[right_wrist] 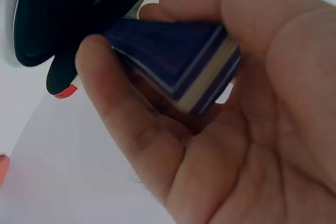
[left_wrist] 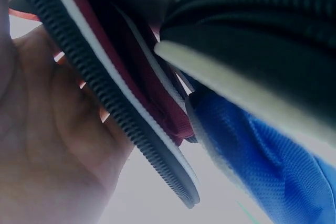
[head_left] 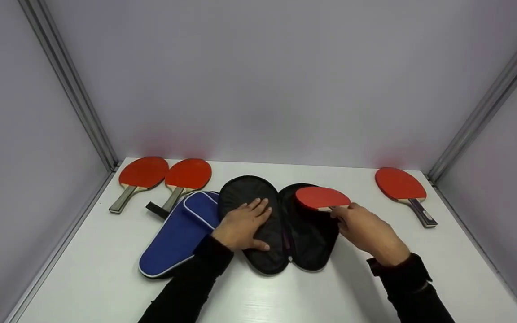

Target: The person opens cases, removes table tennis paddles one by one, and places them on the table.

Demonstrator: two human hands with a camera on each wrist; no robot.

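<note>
A black zip case [head_left: 310, 237] lies unfolded on the table, its two halves joined along the middle. Spread fingers of my left hand [head_left: 246, 225] rest on the inside of its left half. My right hand [head_left: 366, 228] holds a red table tennis bat [head_left: 322, 198] by its handle, the blade over the upper part of the right half. In the right wrist view the bat's dark blue handle [right_wrist: 168, 51] sits between thumb and fingers. The case's zip edge [left_wrist: 121, 114] crosses in front of my left palm in the left wrist view.
A blue case [head_left: 173, 242] with white piping lies left of the black one, partly under it. Two red bats, one at the far left [head_left: 144, 172] and another beside it [head_left: 189, 174], lie near the back edge. A further bat [head_left: 400, 184] lies at the back right.
</note>
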